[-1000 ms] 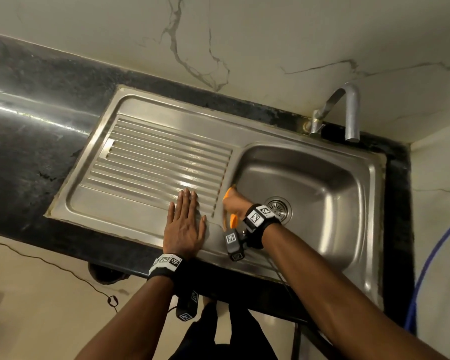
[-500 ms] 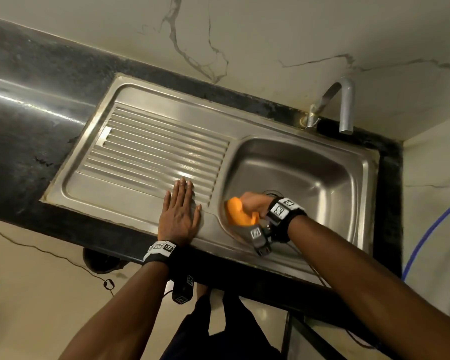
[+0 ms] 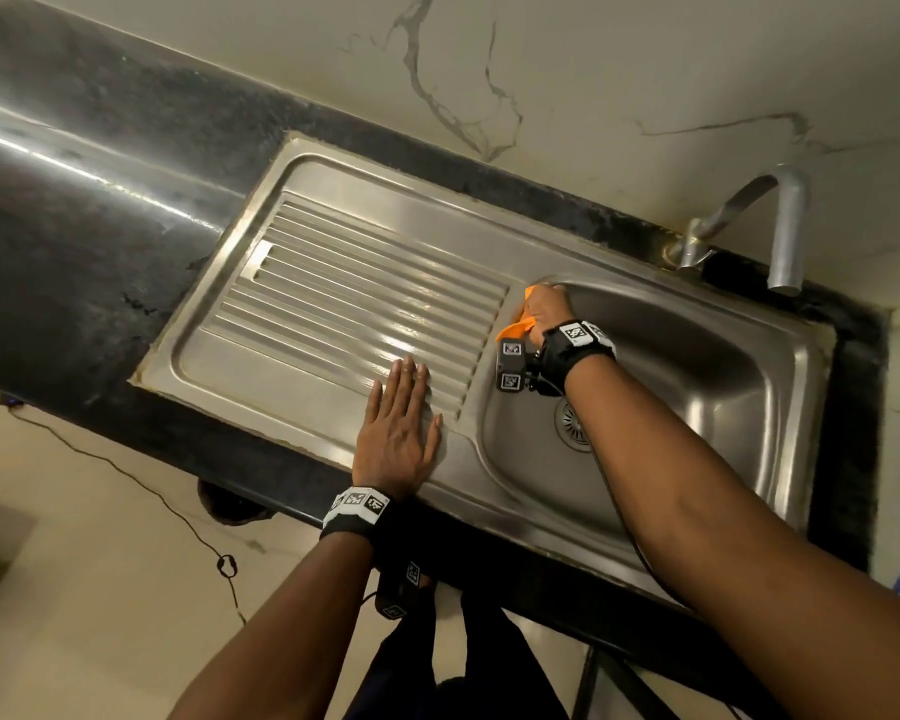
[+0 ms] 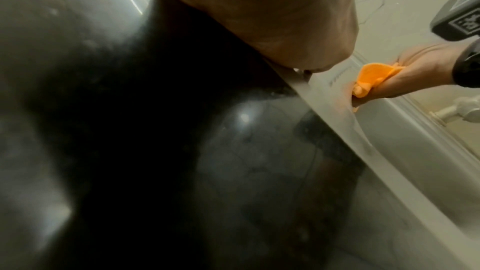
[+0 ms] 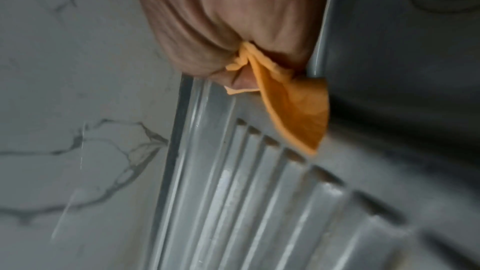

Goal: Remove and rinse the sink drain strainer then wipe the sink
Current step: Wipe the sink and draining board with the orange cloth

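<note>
Trouble could come if my right hand [image 3: 547, 310], bunched on the small orange cloth [image 3: 515, 328], slips off the steel sink's [image 3: 780, 407] slick rim; my left hand [image 3: 398, 433] lies flat.

- The right hand [image 3: 546, 309] clutches a crumpled orange cloth [image 3: 516, 327] against the far-left rim of the stainless-steel sink basin [image 3: 707, 366].
- The left hand [image 3: 398, 433] lies flat, fingers straight and together, on the ribbed steel draining board [image 3: 365, 304], near its front edge.
- The round perforated metal drain strainer [image 3: 572, 423] sits in the basin floor, partly hidden by the right forearm.
- A curved grey metal tap [image 3: 785, 231] stands behind the basin.
- The dark polished stone desk [image 3: 74, 200] surrounds the sink.
</note>
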{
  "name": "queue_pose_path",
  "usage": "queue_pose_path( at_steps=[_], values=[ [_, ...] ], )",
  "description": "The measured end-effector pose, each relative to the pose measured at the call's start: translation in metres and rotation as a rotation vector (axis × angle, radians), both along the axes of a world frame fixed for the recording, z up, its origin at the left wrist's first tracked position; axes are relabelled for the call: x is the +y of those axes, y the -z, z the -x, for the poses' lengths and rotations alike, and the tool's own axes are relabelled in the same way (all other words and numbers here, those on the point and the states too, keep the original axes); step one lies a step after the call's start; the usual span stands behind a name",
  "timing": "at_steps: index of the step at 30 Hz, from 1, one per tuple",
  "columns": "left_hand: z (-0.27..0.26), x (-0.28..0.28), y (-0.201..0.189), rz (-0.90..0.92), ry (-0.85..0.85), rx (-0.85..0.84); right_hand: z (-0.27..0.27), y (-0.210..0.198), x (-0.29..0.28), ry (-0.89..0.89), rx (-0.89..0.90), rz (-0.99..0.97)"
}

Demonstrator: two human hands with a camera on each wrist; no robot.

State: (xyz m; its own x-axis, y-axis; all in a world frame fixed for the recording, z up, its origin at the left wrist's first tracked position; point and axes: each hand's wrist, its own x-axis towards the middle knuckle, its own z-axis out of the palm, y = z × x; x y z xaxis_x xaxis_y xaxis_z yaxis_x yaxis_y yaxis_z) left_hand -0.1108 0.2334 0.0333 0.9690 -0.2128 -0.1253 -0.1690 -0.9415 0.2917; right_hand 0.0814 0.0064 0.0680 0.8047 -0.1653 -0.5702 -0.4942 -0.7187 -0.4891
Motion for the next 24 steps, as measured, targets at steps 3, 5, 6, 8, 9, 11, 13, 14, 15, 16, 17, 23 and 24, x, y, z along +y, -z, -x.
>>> queue_pose_path(
  at_steps=[3,5,6,8,9,11,13,14,15,16,17,23,24],
  values=[
    [0.000,-0.001,0.001,-0.010,0.005,0.000,-0.007,0.026,-0.001,0.151,0.005,-0.142],
    [-0.001,-0.001,0.001,-0.014,0.003,0.017,-0.002,0.036,0.002,0.146,0.046,-0.185],
    [0.000,-0.001,0.002,-0.016,-0.001,0.018,-0.001,0.039,0.004,0.129,0.051,-0.210],
    [-0.001,-0.002,0.003,-0.016,-0.006,0.014,0.009,0.034,0.011,0.181,-0.050,-0.257],
    [-0.001,-0.002,0.003,-0.015,-0.004,0.018,0.015,0.036,0.011,0.173,-0.063,-0.242],
    [0.000,-0.002,0.004,-0.023,0.002,0.012,0.026,0.043,0.011,0.042,-0.025,-0.141],
    [0.000,-0.002,0.005,-0.023,-0.005,0.001,0.040,0.063,0.006,-0.059,0.085,-0.125],
    [0.000,-0.002,0.004,-0.017,-0.009,0.003,0.048,0.086,0.002,-0.117,0.132,-0.105],
    [0.000,-0.003,0.005,-0.012,-0.010,0.002,0.058,0.106,0.000,-0.167,0.163,-0.090],
    [0.000,-0.003,0.005,-0.011,-0.011,0.000,0.071,0.120,0.002,-0.218,0.190,-0.068],
    [0.000,-0.004,0.006,-0.011,-0.012,-0.001,0.088,0.123,0.005,-0.266,0.216,-0.072],
    [-0.002,-0.002,0.007,-0.014,-0.015,-0.021,0.159,0.053,0.024,-0.595,0.367,-0.089],
    [-0.002,-0.003,0.009,-0.015,-0.013,-0.020,0.160,0.051,0.022,-0.635,0.381,-0.085]
  ],
)
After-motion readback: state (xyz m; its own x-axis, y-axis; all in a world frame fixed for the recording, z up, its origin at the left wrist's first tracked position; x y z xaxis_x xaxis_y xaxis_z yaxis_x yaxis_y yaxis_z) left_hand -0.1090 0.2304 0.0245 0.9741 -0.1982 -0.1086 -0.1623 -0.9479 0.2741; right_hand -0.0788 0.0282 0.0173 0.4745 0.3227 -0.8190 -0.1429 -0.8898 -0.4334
